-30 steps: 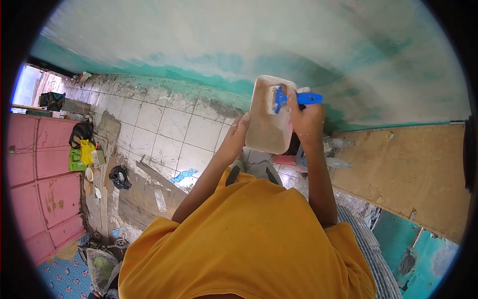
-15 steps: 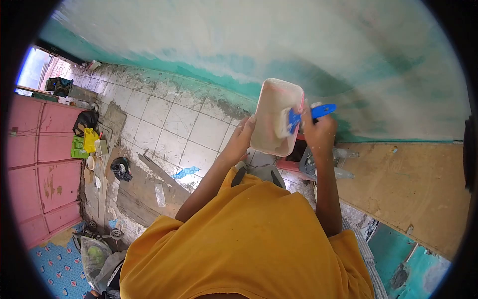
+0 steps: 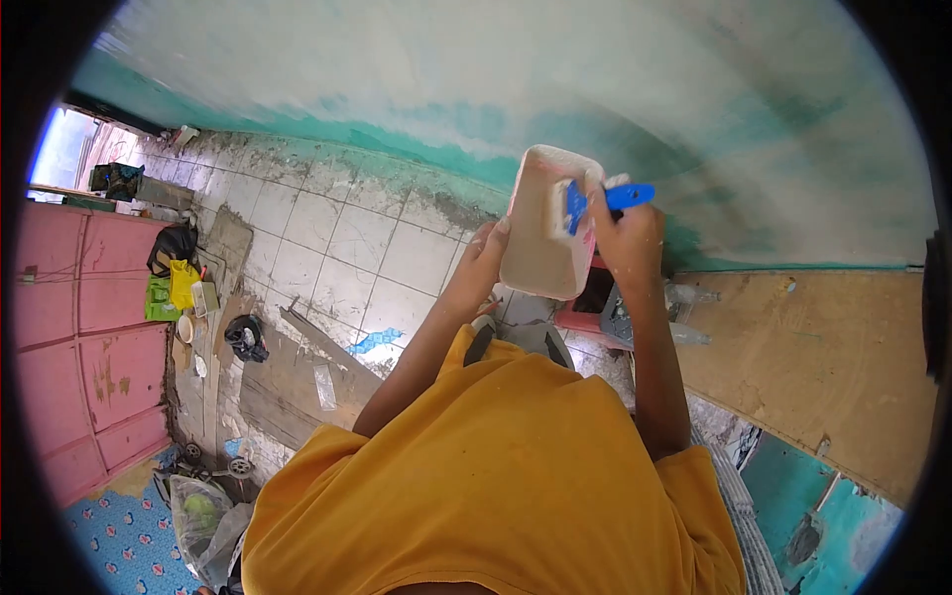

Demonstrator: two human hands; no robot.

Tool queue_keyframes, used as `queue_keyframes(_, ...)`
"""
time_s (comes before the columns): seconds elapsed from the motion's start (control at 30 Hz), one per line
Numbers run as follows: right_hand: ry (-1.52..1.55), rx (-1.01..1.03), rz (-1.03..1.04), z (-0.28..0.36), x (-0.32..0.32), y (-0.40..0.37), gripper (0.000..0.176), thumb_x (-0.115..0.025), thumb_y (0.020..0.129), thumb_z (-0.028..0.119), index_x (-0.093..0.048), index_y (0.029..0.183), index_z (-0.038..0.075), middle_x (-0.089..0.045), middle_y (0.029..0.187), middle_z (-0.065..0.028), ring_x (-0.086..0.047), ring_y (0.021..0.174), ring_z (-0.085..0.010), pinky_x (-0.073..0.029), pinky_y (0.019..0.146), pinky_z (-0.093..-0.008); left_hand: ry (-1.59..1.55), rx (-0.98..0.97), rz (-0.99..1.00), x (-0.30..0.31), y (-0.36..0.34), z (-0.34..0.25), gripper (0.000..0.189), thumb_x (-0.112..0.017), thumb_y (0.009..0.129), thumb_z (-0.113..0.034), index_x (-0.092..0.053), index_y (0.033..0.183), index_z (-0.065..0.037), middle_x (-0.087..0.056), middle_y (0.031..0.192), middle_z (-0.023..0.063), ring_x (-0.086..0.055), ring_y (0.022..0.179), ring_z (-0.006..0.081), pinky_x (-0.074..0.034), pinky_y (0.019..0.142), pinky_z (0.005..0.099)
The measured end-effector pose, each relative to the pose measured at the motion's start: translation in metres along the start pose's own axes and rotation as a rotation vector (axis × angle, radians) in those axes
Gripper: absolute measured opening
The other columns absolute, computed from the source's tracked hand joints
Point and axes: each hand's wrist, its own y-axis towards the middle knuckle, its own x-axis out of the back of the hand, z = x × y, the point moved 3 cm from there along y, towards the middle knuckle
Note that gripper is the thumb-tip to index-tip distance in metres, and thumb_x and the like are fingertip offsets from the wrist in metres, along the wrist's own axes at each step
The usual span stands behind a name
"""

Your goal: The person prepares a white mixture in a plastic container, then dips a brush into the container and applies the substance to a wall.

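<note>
We see both hands up in front of the chest, one tray between them. The left hand (image 3: 481, 260) grips the tray (image 3: 540, 248) at its left long side, about midway along; the thumb lies at the rim and the fingers are tucked underneath, so most of them are hidden. The right hand (image 3: 625, 238) is closed in a fist around the blue handle of a scraper (image 3: 617, 196).

The key relation, as we read it, is that the tray's long axis runs away from the body toward the wall (image 3: 476, 69), leaning slightly right at the far end. The scraper lies across that axis. Its handle sticks out to the right past the tray's rim and its blade end points left, into the tray near the far end. The blade looks to be touching the inside of the tray, but we cannot tell how firmly. The right hand sits just beside the tray's right long side, so both hands are at the tray, one on each long side. The right hand is further toward the wall end than the left.

The tray is held in the air, off any surface, above the tiled floor (image 3: 337, 248). A wooden board (image 3: 813, 347) lies to the right, well apart from the hands. The yellow shirt (image 3: 486, 476) fills the lower view and a pink door (image 3: 89, 327) is at far left.
</note>
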Motion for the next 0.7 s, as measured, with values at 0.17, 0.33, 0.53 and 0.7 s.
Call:
queue_keyframes(0.17,0.082,0.033,0.004,-0.002,0.003,-0.004,0.033,-0.068,0.089,0.028,-0.059,0.073,0.001,-0.059,0.063,-0.0204,-0.06,0.06,-0.0416,-0.046,0.055,-0.0442,-0.036,0.024,-0.001,0.003,0.001,0.004,0.061,-0.038,0.1,-0.053,-0.05,0.13,-0.002,-0.059,0.104,0.0051,-0.052,0.084,0.0105,-0.042,0.069,0.0239)
queue_keyframes(0.33,0.057,0.047,0.005,0.014,-0.006,0.014,0.031,-0.069,0.088,0.028,-0.059,0.074,0.002,-0.059,0.063,-0.0201,-0.06,0.061,-0.0417,-0.046,0.056,-0.0447,-0.056,0.03,0.0,0.003,0.003,0.003,0.06,-0.039,0.101,-0.052,-0.05,0.13,-0.002,-0.059,0.103,0.005,-0.053,0.086,0.0096,-0.043,0.07,0.0234)
queue_keyframes(0.53,0.009,-0.013,0.028,0.002,-0.005,0.009,0.03,-0.069,0.088,0.025,-0.058,0.073,0.002,-0.058,0.061,-0.0185,-0.06,0.056,-0.0386,-0.046,0.052,-0.0425,-0.111,-0.035,-0.022,0.008,0.009,0.007,0.06,-0.038,0.102,-0.049,-0.047,0.133,0.001,-0.058,0.106,0.0079,-0.054,0.094,0.0131,-0.045,0.078,0.0258)
queue_keyframes(0.7,0.062,-0.03,-0.032,0.012,-0.026,0.012,0.028,-0.069,0.088,0.023,-0.058,0.071,0.002,-0.058,0.059,-0.0173,-0.059,0.054,-0.0377,-0.045,0.051,-0.0415,-0.009,-0.039,-0.023,0.012,0.013,0.011,0.059,-0.035,0.103,-0.046,-0.045,0.133,0.004,-0.057,0.117,0.0128,-0.054,0.107,0.0186,-0.044,0.092,0.0298)
